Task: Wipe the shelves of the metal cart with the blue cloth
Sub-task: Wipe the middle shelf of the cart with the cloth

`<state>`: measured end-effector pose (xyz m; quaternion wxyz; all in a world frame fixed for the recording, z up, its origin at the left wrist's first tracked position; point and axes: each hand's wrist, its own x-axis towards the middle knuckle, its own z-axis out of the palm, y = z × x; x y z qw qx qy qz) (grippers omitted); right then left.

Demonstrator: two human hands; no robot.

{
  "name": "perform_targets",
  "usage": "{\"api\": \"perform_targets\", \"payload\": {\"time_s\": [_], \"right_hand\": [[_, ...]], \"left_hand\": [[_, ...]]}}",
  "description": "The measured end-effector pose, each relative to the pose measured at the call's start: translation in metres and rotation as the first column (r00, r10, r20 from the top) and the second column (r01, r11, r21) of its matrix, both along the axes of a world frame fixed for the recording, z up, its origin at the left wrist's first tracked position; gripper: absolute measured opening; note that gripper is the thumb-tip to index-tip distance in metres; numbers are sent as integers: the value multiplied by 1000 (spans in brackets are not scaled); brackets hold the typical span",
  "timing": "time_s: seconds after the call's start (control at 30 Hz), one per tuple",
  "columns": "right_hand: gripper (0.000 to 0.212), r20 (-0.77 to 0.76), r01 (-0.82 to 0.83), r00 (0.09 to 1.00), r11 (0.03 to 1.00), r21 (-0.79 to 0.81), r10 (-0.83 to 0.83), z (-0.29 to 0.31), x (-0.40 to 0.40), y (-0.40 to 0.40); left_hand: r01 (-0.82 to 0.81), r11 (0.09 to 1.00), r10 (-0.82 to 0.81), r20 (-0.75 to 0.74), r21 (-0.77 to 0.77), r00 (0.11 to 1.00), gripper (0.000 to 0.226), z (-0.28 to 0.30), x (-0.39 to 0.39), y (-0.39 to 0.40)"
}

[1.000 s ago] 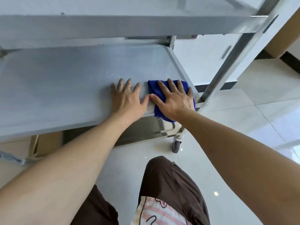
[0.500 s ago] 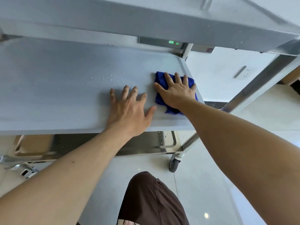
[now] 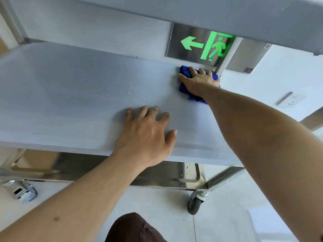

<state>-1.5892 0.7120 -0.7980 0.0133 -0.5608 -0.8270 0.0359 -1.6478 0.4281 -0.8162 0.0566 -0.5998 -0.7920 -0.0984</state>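
1. My right hand (image 3: 199, 82) lies flat on the blue cloth (image 3: 185, 88), fingers (image 3: 193, 71) spread and pressing it down onto the middle shelf (image 3: 70, 95) of the metal cart (image 3: 225, 175); I am not pinching it, only holding it under my palm.
2. The cloth sits at the far right corner of the shelf, close to the rear upright post (image 3: 227, 55).
3. My left hand (image 3: 148, 135) rests flat near the front edge, fingers spread, holding nothing and bracing me.
4. Water droplets (image 3: 134, 95) lie on the shelf between my two hands, to the left of the cloth and nearer me than the corner.
5. The shelf's long axis runs left to right, and nearly all its unwiped-looking length lies left of the cloth. I judge the next stroke should go leftward through the droplets. My right hand is the one already on the cloth, and my left hand lies just short of that path.
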Motion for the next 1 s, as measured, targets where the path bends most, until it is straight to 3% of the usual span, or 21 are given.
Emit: {"api": "perform_targets", "payload": {"time_s": [0.5, 1.0], "right_hand": [[71, -5, -12, 1000, 1000, -8, 12, 5, 3, -16], [79, -23, -23, 999, 1000, -11, 23, -10, 74, -142]], "left_hand": [[-2, 1000, 1, 22, 30, 1000, 65, 2, 0, -1], [12, 998, -14, 37, 59, 999, 58, 3, 2, -1]]}}
